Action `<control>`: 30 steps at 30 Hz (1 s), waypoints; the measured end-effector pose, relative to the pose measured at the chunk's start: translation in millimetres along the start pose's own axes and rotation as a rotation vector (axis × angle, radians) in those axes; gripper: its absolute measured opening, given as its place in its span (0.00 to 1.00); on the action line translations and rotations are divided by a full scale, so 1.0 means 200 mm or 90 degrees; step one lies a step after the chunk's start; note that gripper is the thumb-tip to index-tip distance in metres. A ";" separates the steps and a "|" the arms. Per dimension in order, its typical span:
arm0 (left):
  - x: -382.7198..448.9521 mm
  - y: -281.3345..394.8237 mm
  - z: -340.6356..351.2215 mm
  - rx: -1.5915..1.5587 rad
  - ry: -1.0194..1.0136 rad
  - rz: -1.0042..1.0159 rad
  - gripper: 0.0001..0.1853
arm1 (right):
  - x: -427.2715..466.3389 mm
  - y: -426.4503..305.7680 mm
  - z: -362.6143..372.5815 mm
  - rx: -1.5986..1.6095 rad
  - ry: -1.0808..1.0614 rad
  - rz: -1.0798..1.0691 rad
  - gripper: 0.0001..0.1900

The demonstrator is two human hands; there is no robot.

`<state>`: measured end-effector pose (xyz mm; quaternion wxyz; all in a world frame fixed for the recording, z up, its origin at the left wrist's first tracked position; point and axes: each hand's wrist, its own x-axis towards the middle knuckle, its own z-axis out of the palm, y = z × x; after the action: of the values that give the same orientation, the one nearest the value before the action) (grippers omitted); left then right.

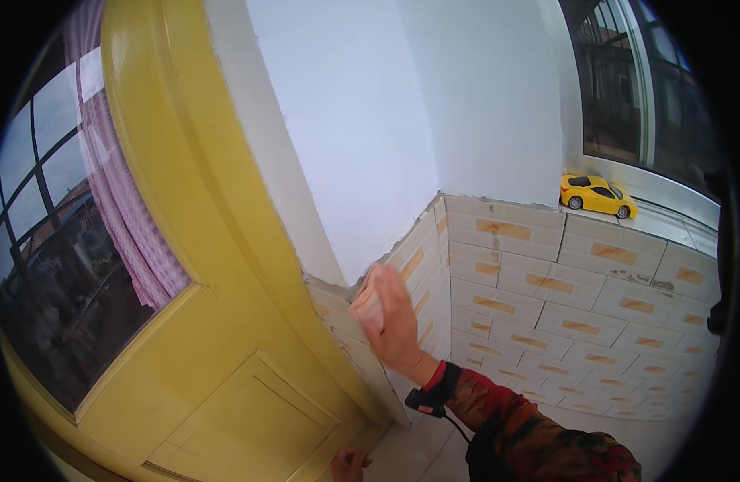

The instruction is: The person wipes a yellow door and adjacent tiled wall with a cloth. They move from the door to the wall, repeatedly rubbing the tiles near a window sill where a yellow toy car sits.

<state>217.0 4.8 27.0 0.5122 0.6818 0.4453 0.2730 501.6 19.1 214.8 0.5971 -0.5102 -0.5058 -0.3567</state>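
My right hand [397,328] is raised to the outer corner of the wall, where white plaster [346,150] meets patterned tiles [502,253]. Its fingers are curled around a pale, pinkish wad [369,310], which is blurred, so its material is unclear. Hand and wad are at the rough grey joint [400,241] along the top of the tiles. At the bottom edge of the picture, part of my left hand [349,465] shows low in front of the yellow door, fingers bent; whether it holds anything is hidden.
A yellow door [225,385] with a glass pane and pink curtain [120,199] stands at left. On the tiled window sill [665,220] at right sits a yellow toy car [598,196]. A black cable [457,426] hangs from a device at my right wrist.
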 end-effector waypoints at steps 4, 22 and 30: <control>0.05 -0.05 0.03 -0.020 -0.011 0.007 0.15 | -0.03 -0.02 -0.03 0.043 -0.037 -0.097 0.27; 0.05 0.02 0.07 0.023 -0.017 0.004 0.14 | 0.24 0.89 -0.16 -0.120 0.082 0.093 0.28; 0.02 0.00 0.03 0.020 -0.018 0.017 0.16 | -0.06 0.83 -0.09 -0.084 0.110 0.300 0.31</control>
<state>223.5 6.3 24.8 0.5035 0.6996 0.4332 0.2633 660.3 38.2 162.6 0.6704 -0.6193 -0.2958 -0.2820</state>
